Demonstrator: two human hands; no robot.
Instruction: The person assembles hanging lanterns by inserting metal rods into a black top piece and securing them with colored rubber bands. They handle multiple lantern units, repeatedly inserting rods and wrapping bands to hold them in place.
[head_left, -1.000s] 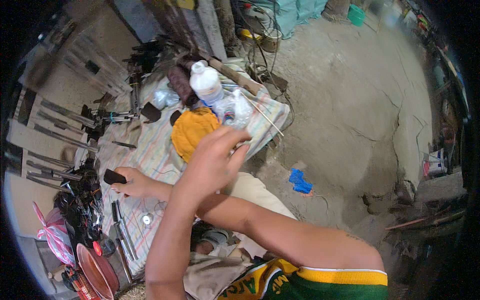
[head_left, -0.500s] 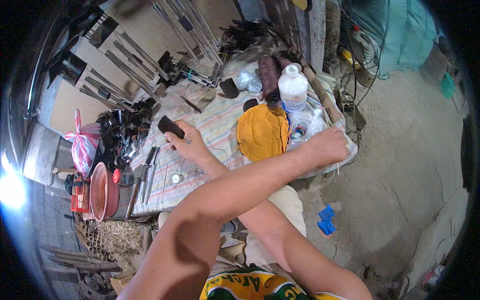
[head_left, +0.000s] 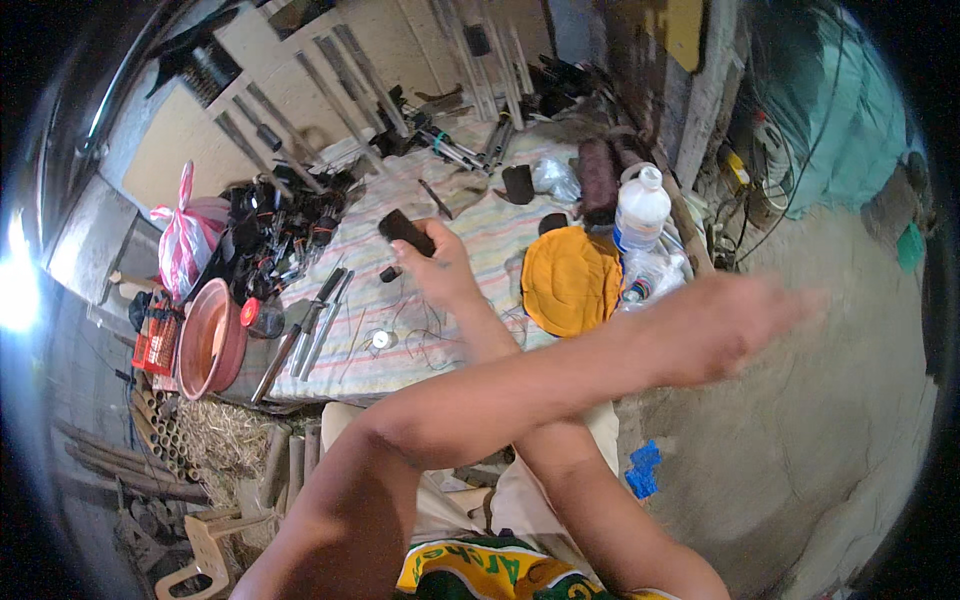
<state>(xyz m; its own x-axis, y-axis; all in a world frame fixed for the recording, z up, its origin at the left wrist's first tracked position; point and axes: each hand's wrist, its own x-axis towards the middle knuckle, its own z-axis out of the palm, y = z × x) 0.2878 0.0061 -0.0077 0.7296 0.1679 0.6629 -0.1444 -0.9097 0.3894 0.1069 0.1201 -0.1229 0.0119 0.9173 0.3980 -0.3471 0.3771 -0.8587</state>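
One dark block [head_left: 405, 231] sits pinched in the fingers of my right hand [head_left: 446, 272], its long axis slanting up and leftward past them, while my left hand [head_left: 732, 325], too blurred to tell if its fingers spread, hangs well apart to their right.

Dark oblong block [head_left: 402, 231] is held, long axis oblique. It is left of the orange cloth [head_left: 572, 282], well apart.

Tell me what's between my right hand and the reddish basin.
In the head view, from your right hand toward the reddish basin: a small black piece, several long slim tools, then a red-lidded jar.
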